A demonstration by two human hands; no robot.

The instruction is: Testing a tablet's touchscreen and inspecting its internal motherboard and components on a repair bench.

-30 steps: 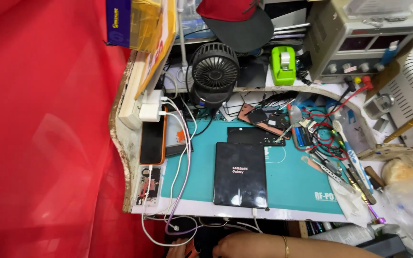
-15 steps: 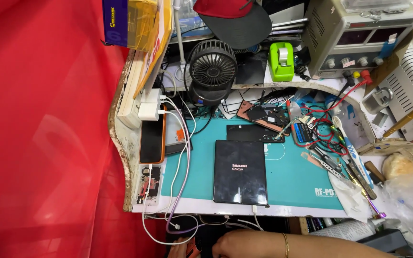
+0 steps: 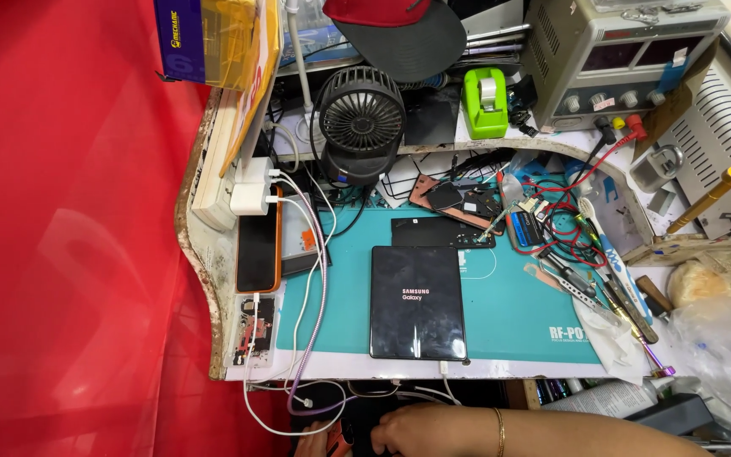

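Note:
My right hand [image 3: 412, 430] reaches in from the lower right, a thin bangle on its wrist. It sits below the bench's front edge, among white and purple cables [image 3: 319, 279]; what its fingers hold is hidden. A sliver of my left hand [image 3: 313, 442] shows at the bottom edge beside it. Just above the hands, a dark tablet [image 3: 417, 302] lies flat on a teal work mat [image 3: 518, 309], with a cable plugged into its near end. A phone in an orange case [image 3: 258, 247] lies on the left of the bench.
A small black fan [image 3: 362, 118] stands at the back, with a green tape dispenser [image 3: 484, 103] and a grey power supply [image 3: 611, 51] to its right. Opened phone parts, red leads [image 3: 564, 207], tweezers and screwdrivers [image 3: 623, 296] crowd the right. A red cloth [image 3: 69, 254] hangs on the left.
The view has shifted slightly, so the bench sits a little higher in frame. My right hand stays below the front edge among the cables.

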